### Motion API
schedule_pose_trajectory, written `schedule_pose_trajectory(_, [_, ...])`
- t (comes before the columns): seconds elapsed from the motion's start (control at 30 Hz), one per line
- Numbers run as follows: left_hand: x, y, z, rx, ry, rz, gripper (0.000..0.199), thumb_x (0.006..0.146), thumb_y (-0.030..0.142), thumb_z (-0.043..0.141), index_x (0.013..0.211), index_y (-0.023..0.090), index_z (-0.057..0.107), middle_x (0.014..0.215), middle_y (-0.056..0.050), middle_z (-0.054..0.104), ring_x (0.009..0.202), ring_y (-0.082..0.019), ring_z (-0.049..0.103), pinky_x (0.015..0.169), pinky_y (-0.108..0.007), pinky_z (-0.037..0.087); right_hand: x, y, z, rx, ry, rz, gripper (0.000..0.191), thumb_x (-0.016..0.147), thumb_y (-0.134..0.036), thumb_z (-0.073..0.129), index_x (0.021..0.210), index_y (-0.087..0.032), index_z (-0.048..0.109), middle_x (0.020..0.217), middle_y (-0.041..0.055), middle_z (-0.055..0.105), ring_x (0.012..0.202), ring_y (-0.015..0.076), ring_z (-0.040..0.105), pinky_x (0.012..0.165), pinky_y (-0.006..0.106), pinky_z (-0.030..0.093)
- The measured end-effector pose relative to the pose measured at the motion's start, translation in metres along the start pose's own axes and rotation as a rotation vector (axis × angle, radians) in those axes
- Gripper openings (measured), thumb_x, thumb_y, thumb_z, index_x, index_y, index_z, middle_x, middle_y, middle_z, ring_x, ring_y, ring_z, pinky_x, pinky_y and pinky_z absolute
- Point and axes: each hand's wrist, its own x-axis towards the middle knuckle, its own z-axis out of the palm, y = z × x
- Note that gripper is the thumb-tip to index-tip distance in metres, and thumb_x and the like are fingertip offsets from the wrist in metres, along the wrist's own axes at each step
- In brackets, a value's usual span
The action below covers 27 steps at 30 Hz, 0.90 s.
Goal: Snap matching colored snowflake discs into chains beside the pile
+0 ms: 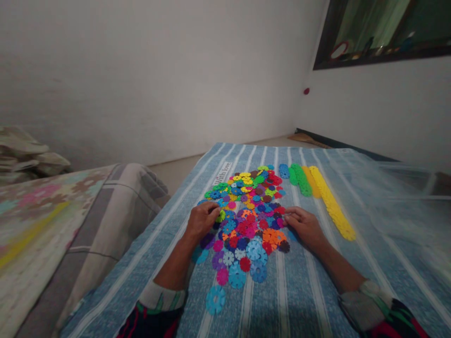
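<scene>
A heap of plastic snowflake discs (248,226) in many colours lies loose on a striped blue cloth. At its left edge, my left hand (203,218) is closed, with thumb and fingertips on a lime-green snowflake disc (221,216). My right hand (305,227) rests at the heap's right edge, its fingers slightly apart and touching the pink and red discs there; nothing shows held in it. To the right, discs are lined up in overlapping rows by colour: a long yellow row (333,206), an orange row (312,182), green rows (300,180) and a short blue row (283,171).
The striped cloth (134,277) covers the table. Clear plastic sheeting (405,202) lies on the right side. A bed or seat with a patterned cover (42,202) stands at the left. Behind are a white wall (158,80) and a dark-framed window (384,28).
</scene>
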Motion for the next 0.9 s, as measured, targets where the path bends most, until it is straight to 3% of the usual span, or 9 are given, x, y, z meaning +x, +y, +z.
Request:
schedule_pose_trajectory(0.17, [0.001,-0.005,0.004,-0.016,0.005,0.033,0.027,0.079,0.036,0.050,0.076,0.019,0.071,0.084,-0.006,0.073,0.078,-0.021,0.064,0.080,-0.034,0.050,0.001,0.002,-0.002,-0.033,-0.013,-0.008,0.032,0.078,-0.045,0.064,0.093,-0.017,0.067,0.069,0.0031,0.073,0.067,0.0194,0.067,0.069,0.031,0.050])
schedule_pose_trajectory(0.4, [0.002,-0.010,0.008,-0.054,0.099,0.109,0.026,0.078,0.035,0.050,0.073,0.020,0.070,0.078,-0.006,0.072,0.075,-0.022,0.065,0.078,-0.035,0.051,0.000,0.003,0.000,-0.024,0.019,-0.033,0.029,0.077,-0.044,0.065,0.089,-0.018,0.067,0.066,0.0022,0.073,0.066,0.0191,0.067,0.069,0.030,0.050])
schedule_pose_trajectory(0.9, [0.002,-0.009,0.012,-0.032,0.111,0.138,0.030,0.081,0.036,0.047,0.073,0.019,0.070,0.077,-0.005,0.071,0.075,-0.020,0.064,0.078,-0.033,0.050,0.001,0.010,-0.002,-0.025,-0.001,-0.046,0.028,0.081,-0.042,0.064,0.095,-0.018,0.066,0.069,0.0009,0.072,0.066,0.0176,0.066,0.068,0.029,0.048])
